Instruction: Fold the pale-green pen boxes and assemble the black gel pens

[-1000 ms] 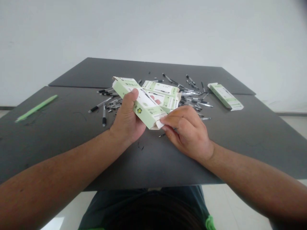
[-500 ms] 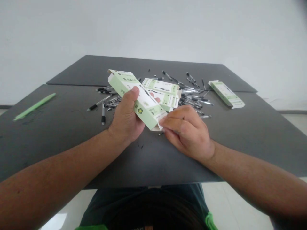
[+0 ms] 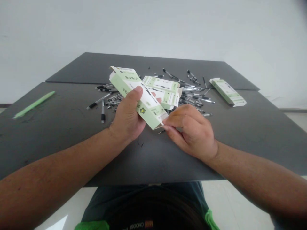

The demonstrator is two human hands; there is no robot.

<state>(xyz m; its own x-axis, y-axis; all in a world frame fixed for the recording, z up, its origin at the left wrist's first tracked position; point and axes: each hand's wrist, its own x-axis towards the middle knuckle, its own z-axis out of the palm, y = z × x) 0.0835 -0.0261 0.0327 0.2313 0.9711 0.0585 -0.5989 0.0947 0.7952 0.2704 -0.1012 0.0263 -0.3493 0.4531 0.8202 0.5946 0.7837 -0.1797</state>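
Note:
A green and white pen box (image 3: 150,103) is held tilted above the dark table, its far end standing open. My left hand (image 3: 128,118) wraps round the middle of the box, thumb across its printed face. At the near end, my right hand (image 3: 192,131) pinches the box's end flap between thumb and fingers. Just behind the held box, more pen boxes of the same print (image 3: 168,85) lie on a heap of black and clear pens (image 3: 192,95).
Another pen box (image 3: 227,92) with open flaps lies at the right. A light green stick-like object (image 3: 35,104) rests at the left of the dark table (image 3: 72,134). Loose pens (image 3: 103,111) are scattered left of the heap. A pale wall stands behind.
The near end flap, which hung open below the box, is now folded in toward its end. My right hand has shifted slightly right, still at that end. My left hand keeps its hold.

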